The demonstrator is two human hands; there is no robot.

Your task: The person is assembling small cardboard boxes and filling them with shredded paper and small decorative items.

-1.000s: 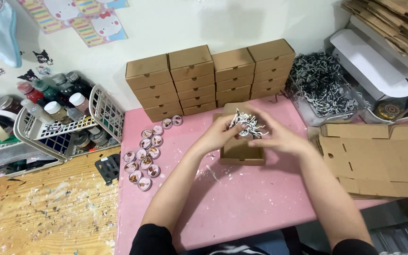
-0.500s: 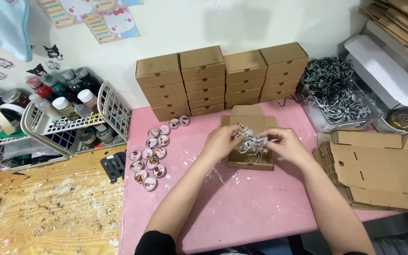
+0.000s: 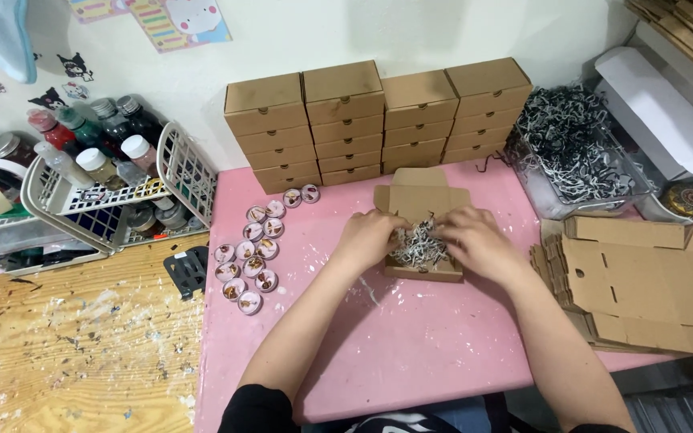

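We press both hands, the left hand (image 3: pixel 369 238) and the right hand (image 3: pixel 475 240), fingers curled, onto the shredded paper filler (image 3: pixel 420 245) inside the open kraft mailer box (image 3: pixel 421 210) between them. The filler looks light, springy and loose, best gathered from the edges. Beyond our hands stand closed kraft boxes (image 3: pixel 378 120) in stacks; flat box blanks (image 3: pixel 643 277) lie to the right, round pink-rimmed badges (image 3: pixel 252 252) to the left.

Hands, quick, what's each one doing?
Left hand: fingers curled, pressing shredded paper into the open box.
Right hand: same, on the paper.
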